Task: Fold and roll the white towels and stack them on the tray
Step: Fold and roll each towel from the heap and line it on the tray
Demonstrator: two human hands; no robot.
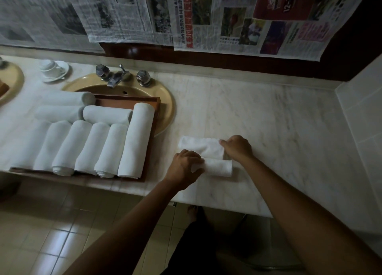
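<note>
step: rolling towel (pixel 208 157) on desk (pixel 279 130), lower centre | left hand (pixel 186 166) grip curled round roll's end | right hand (pixel 237 147) grip pressing flat part | next: roll tight, carry to tray (pixel 152 117) at left

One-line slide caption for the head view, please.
Both hands, left hand and right hand, roll a white towel on the marble counter beside a wooden tray of rolled towels.

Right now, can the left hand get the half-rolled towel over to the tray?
Probably yes. The left hand already holds the half-rolled towel, and bare countertop lies between it and the tray. The nearest rolled towel fills that edge, so the open space is farther back.
</note>
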